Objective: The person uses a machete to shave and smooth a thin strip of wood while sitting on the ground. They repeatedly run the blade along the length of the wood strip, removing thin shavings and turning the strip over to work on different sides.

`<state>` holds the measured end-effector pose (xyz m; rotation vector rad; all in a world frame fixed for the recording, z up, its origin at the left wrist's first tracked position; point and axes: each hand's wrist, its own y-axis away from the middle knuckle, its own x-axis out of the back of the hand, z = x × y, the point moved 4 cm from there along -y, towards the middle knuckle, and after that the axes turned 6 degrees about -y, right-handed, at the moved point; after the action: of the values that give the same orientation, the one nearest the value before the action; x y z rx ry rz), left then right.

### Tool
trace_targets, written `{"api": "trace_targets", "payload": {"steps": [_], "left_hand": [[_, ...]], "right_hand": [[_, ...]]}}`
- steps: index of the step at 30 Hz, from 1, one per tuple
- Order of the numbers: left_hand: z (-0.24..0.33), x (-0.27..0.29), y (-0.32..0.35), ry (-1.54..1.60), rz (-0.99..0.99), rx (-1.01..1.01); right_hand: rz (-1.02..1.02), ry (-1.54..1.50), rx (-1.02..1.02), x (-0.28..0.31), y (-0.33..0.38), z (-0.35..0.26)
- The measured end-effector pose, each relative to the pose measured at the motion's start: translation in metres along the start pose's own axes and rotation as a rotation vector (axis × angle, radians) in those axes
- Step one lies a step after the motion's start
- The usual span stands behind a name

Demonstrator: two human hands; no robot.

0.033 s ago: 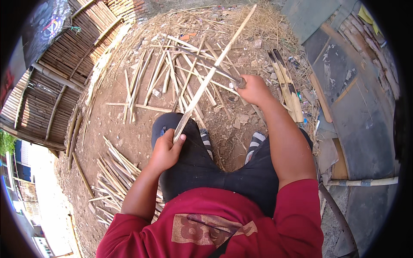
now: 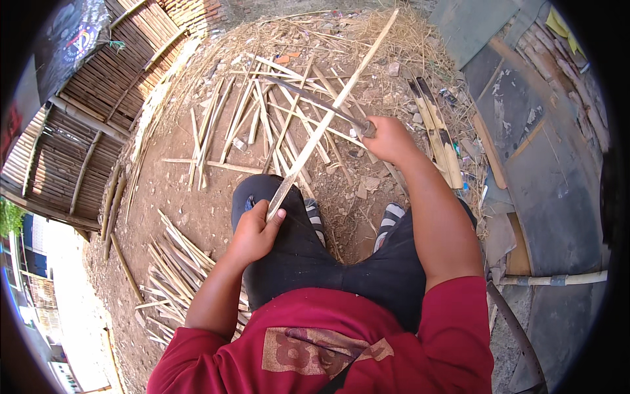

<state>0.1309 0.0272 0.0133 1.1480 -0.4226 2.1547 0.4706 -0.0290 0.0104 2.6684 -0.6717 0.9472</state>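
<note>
I sit over bare dirt with my knees apart. My left hand (image 2: pixel 257 231) grips the lower end of a long pale bamboo strip (image 2: pixel 328 115), which rests on my left knee and slants up to the far right. My right hand (image 2: pixel 388 139) is closed on the handle of a long dark knife (image 2: pixel 308 98). Its blade points to the upper left and lies across the strip at about its middle.
Several split bamboo strips (image 2: pixel 243 118) lie scattered on the ground ahead, and another pile (image 2: pixel 174 262) is by my left side. A bamboo fence (image 2: pixel 85 125) runs along the left. Grey sheets (image 2: pixel 551 171) and a pale pipe (image 2: pixel 558 280) lie at the right.
</note>
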Motion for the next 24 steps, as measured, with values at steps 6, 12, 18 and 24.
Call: {"api": "trace_targets", "payload": {"steps": [6,12,18,24], "left_hand": [[-0.001,0.0,0.003,-0.014,0.029,-0.063],[-0.015,0.003,0.02,0.055,0.055,0.006],[-0.06,0.011,0.068,0.084,-0.011,-0.003],[-0.068,0.008,0.122,0.16,-0.14,0.209]], "right_hand": [[-0.082,0.224,0.334,-0.03,0.011,-0.023],[0.042,-0.056,0.154,-0.003,-0.001,-0.005],[-0.226,0.28,0.399,-0.04,0.026,-0.039],[-0.273,0.334,0.419,-0.061,0.031,-0.039]]}}
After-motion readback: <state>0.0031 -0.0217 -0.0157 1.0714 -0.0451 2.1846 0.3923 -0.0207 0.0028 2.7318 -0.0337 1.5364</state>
